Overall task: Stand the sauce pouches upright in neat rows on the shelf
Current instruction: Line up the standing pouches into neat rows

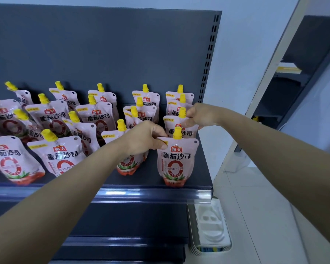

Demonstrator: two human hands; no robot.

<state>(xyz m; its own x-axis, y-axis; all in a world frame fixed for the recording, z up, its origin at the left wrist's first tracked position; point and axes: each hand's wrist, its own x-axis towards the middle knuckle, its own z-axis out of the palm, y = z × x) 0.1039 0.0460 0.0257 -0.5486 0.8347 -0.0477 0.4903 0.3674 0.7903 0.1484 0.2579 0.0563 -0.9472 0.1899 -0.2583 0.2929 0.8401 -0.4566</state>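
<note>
Count: we see eighteen sauce pouches [59, 155] upright in rows on the shelf [151, 175].
Left hand [143, 138]: we pinch the front-right pouch [177, 159] at its top corner.
Right hand [200, 115]: we pinch the top of the next pouch behind [170, 128].

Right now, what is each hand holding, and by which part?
The left hand pinches the front right pouch by its top left corner; right hand grips the pouch behind it at its top, beside the yellow cap.
</note>
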